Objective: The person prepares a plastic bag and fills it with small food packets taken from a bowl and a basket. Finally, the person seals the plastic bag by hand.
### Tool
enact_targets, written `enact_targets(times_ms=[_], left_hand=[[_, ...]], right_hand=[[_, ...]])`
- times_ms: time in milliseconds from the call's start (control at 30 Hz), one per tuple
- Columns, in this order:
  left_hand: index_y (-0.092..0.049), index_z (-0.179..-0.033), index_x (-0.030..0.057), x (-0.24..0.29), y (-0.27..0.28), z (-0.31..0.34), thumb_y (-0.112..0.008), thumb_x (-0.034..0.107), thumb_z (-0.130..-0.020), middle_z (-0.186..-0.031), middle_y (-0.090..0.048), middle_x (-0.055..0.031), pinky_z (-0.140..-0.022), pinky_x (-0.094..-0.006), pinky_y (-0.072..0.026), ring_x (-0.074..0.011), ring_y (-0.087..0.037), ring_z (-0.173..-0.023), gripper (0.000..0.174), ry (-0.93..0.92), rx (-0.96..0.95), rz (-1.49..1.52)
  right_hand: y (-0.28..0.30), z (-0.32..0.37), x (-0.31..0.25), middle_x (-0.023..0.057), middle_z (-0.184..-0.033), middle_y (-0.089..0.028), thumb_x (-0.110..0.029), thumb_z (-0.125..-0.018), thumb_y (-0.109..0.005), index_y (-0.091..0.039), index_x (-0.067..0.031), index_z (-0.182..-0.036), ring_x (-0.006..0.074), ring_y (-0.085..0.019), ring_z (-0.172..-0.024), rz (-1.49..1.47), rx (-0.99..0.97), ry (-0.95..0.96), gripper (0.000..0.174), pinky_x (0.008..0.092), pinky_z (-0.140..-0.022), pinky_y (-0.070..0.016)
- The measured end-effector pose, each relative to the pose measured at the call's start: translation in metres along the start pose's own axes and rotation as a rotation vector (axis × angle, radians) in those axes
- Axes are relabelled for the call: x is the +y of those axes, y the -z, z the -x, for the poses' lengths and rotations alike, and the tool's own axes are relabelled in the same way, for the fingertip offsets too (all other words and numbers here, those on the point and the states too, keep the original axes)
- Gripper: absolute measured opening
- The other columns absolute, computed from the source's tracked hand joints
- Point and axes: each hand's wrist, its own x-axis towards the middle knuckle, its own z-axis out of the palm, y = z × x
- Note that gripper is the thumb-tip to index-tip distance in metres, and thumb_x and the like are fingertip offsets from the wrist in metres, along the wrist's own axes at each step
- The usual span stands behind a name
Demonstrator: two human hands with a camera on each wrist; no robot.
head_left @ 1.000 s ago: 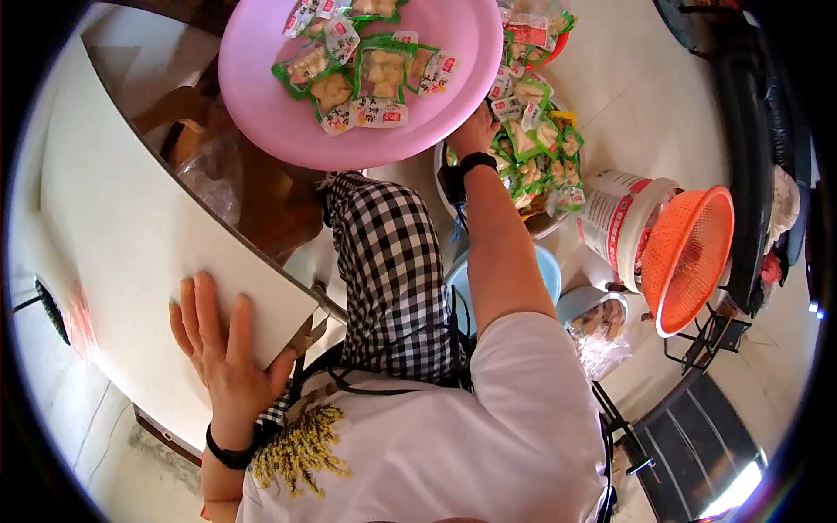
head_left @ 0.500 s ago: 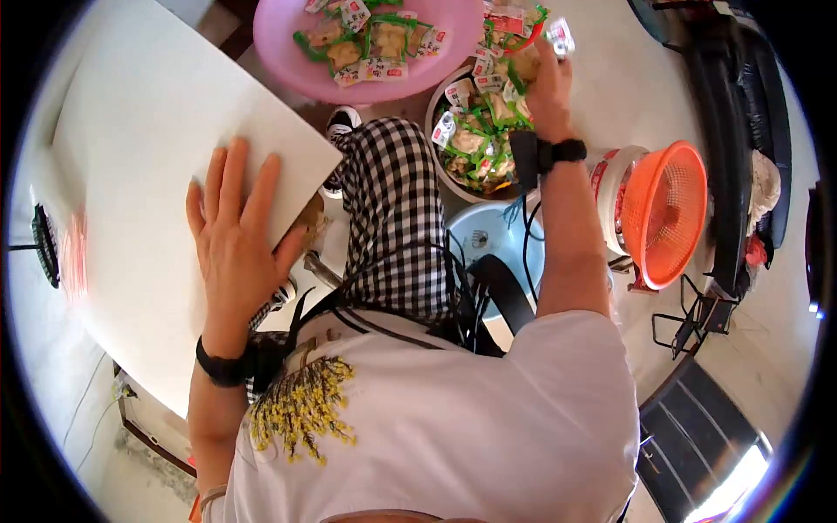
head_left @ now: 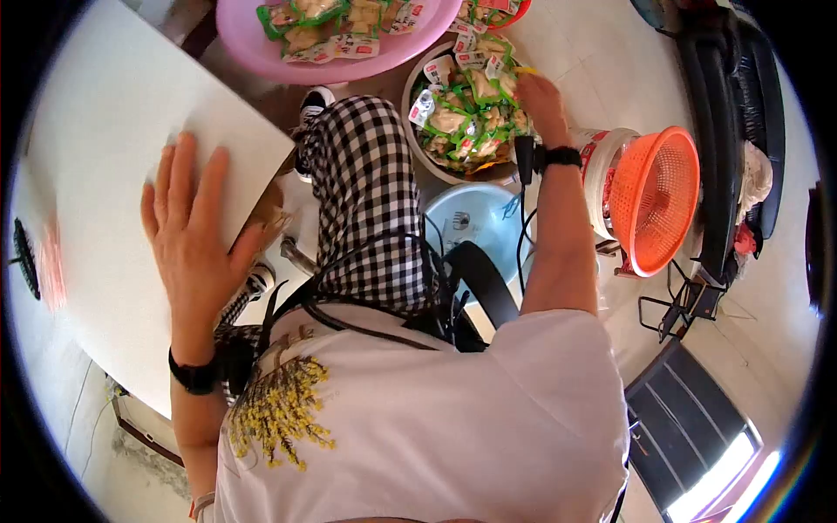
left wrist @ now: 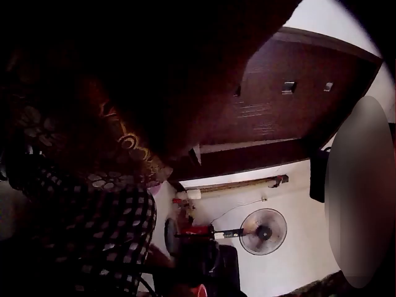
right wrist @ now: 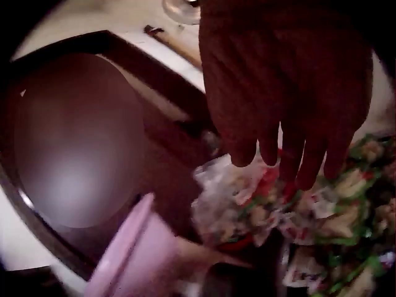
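My left hand (head_left: 196,235) rests on the white table (head_left: 96,174), palm down, its fingers straight and spread. The left wrist view is dark and mostly shows the table's underside. My right hand (head_left: 542,109) is at the right side of a round basin (head_left: 446,174) heaped with green-and-white snack packets (head_left: 475,113). In the right wrist view, the right hand (right wrist: 284,93) hangs above packets (right wrist: 343,219) with its fingers extended and nothing held. A pink basin (head_left: 410,48) at the top holds several similar packets (head_left: 305,39).
A red container (head_left: 514,16) with more packets stands behind the heaped basin. Nearer to me is a light blue basin (head_left: 497,248). To the right are a white bucket (head_left: 597,192), an orange colander (head_left: 663,200) and a black sofa (head_left: 715,131). A cable (head_left: 523,227) trails from my right wrist.
The right hand reached between the basins, then rose rightward with a packet at its fingers; now it is lower and that packet no longer shows there. The left hand stays on the table.
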Motion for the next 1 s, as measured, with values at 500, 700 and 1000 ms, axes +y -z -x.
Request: enact_targets(times_ms=[500, 700, 1000], left_hand=[[-0.039, -0.138, 0.0014, -0.004, -0.006, -0.001, -0.058, 0.026, -0.076, -0.148, -0.029, -0.0249, -0.111, -0.0522, -0.0186, -0.0421, -0.027, -0.137, 0.069, -0.065, -0.024, -0.019], [-0.041, -0.135, 0.0016, -0.006, -0.005, 0.001, -0.06, 0.033, -0.077, -0.147, -0.03, -0.0256, -0.111, -0.053, -0.0193, -0.0426, -0.028, -0.136, 0.069, -0.059, -0.039, -0.019], [-0.043, -0.136, 0.005, 0.002, 0.004, -0.003, -0.064, 0.026, -0.074, -0.149, -0.03, -0.0199, -0.111, -0.0511, -0.0182, -0.0379, -0.028, -0.137, 0.069, 0.009, -0.056, 0.0]], right_hand=[[-0.069, -0.004, 0.133, 0.0145, -0.112, -0.063, -0.043, -0.071, -0.07, -0.059, -0.004, -0.113, 0.0322, -0.06, -0.1, 0.753, 0.255, 0.0, 0.058, 0.0386, -0.087, -0.0471], [-0.101, -0.015, 0.148, 0.0194, -0.124, -0.053, -0.029, -0.071, -0.072, -0.046, -0.0035, -0.124, 0.0404, -0.049, -0.114, 1.042, 0.24, -0.136, 0.064, 0.0491, -0.095, -0.0424], [-0.064, 0.031, 0.047, 0.0194, -0.109, -0.063, -0.02, -0.08, -0.062, -0.057, -0.0012, -0.118, 0.0327, -0.061, -0.1, 0.489, 0.168, -0.023, 0.043, 0.0438, -0.08, -0.0484]])
